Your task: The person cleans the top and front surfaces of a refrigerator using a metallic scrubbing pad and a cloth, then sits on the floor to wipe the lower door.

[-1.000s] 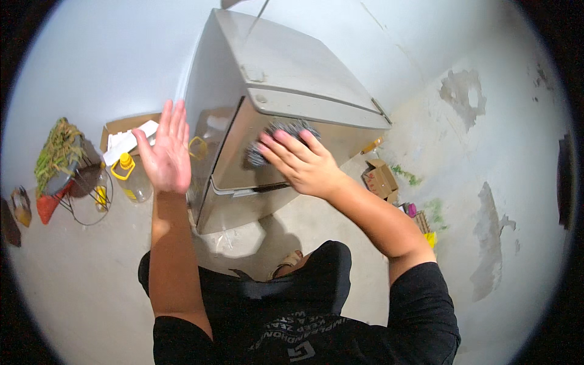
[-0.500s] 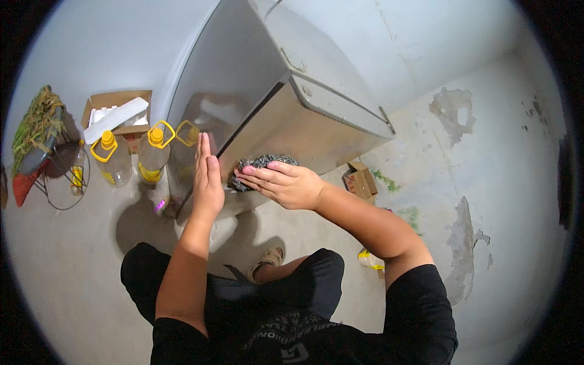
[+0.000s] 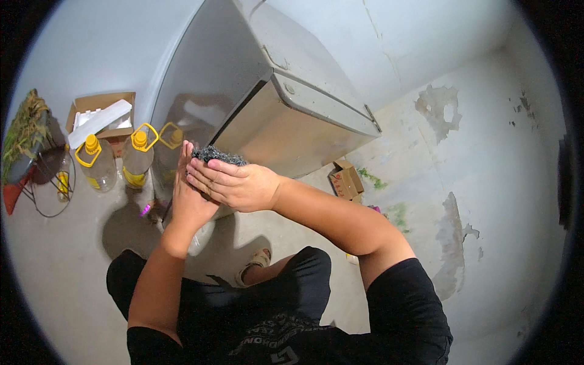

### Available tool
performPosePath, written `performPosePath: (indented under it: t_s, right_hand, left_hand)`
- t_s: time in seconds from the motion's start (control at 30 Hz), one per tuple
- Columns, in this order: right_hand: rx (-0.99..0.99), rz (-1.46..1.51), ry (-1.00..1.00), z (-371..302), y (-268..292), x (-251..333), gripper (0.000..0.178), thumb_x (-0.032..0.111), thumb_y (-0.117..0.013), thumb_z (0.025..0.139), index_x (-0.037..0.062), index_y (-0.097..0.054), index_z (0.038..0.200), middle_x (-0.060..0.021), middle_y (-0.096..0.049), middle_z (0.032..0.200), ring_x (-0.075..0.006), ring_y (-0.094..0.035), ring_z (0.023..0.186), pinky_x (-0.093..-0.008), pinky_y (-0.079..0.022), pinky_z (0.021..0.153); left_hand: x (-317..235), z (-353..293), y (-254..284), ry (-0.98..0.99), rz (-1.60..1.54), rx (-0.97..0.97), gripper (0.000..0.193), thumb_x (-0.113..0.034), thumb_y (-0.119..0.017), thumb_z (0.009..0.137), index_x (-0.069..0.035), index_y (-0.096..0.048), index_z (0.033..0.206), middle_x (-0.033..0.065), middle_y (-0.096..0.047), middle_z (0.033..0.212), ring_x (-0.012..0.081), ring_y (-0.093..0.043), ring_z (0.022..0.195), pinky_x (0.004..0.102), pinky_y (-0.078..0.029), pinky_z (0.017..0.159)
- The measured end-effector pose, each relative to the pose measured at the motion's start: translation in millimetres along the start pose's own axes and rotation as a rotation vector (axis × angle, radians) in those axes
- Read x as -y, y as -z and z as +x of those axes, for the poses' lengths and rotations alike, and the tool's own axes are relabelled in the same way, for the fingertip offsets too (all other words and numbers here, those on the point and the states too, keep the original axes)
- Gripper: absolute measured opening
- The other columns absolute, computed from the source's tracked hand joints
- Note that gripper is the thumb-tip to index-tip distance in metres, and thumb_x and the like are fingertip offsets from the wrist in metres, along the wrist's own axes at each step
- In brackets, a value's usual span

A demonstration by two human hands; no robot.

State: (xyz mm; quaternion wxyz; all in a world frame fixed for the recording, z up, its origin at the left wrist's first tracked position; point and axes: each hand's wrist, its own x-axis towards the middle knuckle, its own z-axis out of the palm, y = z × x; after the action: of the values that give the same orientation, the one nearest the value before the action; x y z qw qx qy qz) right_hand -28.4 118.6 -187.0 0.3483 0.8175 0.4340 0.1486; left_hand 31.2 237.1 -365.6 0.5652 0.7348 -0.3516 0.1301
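A crumpled dark grey, fuzzy cloth sits between my two hands, its top bulging above my fingers. My right hand is closed over its near side, the fingers pointing left. Against the cloth's left side rests my left hand, upright with its fingers stretched out; part of its palm is hidden behind the right fingers. Just beyond both hands stands a grey refrigerator with a shiny front and a dark gap along its door edge. Neither hand visibly touches it.
On the left stand two large clear bottles with yellow caps and handles, before an open cardboard box. Farther left, dried plants rest on a wire stand. Another small carton lies right of the refrigerator, by the peeling wall.
My right hand has drawn the cloth off the refrigerator's front and leftward, to my left hand. The hands were apart before and now meet around the cloth. The view has shifted slightly.
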Motion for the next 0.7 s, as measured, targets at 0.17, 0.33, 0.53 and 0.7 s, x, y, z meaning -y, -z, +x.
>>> performPosePath:
  t_s: [0.17, 0.33, 0.53, 0.7]
  right_hand:
    - [-0.077, -0.092, -0.146, -16.8, 66.5, -82.6, 0.053, 0.016, -0.06, 0.09, 0.0141, -0.064, 0.143, -0.0104, -0.061, 0.151, -0.0246, -0.052, 0.146, -0.0457, -0.035, 0.122]
    - [-0.287, -0.17, -0.407, -5.9, 70.2, -85.9, 0.042, 0.022, -0.061, 0.09, 0.0164, -0.073, 0.13, -0.0083, -0.067, 0.143, -0.0267, -0.062, 0.134, -0.0469, -0.036, 0.12]
    - [-0.03, -0.093, -0.04, 3.7, 21.0, -19.5, 0.051, 0.03, -0.057, 0.094, 0.013, -0.066, 0.141, -0.0071, -0.064, 0.147, -0.0207, -0.057, 0.139, -0.0423, -0.024, 0.127]
    - [0.191, -0.019, 0.034, 33.0, 0.2, 16.5, 0.056, 0.03, -0.055, 0.092, 0.0021, -0.065, 0.139, -0.0164, -0.064, 0.144, -0.0262, -0.056, 0.139, -0.0433, -0.031, 0.126]
  left_hand:
    - [-8.2, 0.2, 27.6, 0.141, -0.072, 0.061, 0.119, -0.033, -0.089, 0.078, -0.002, -0.016, 0.167, 0.0269, -0.023, 0.171, 0.0437, -0.026, 0.157, 0.0493, -0.026, 0.127]
    - [-11.9, -1.8, 22.3, 0.168, -0.15, -0.002, 0.122, -0.03, -0.091, 0.074, -0.001, -0.016, 0.167, 0.0271, -0.023, 0.171, 0.044, -0.026, 0.157, 0.0489, -0.027, 0.127]
    - [-7.8, -10.1, 8.4, 0.182, -0.078, 0.026, 0.126, -0.031, -0.092, 0.074, 0.0, -0.012, 0.167, 0.0264, -0.021, 0.171, 0.0424, -0.026, 0.158, 0.0482, -0.028, 0.127]
    - [18.9, -16.8, -6.6, 0.254, 0.12, 0.05, 0.127, -0.035, -0.092, 0.072, 0.005, -0.016, 0.164, 0.0281, -0.024, 0.17, 0.0417, -0.027, 0.157, 0.0484, -0.028, 0.127]
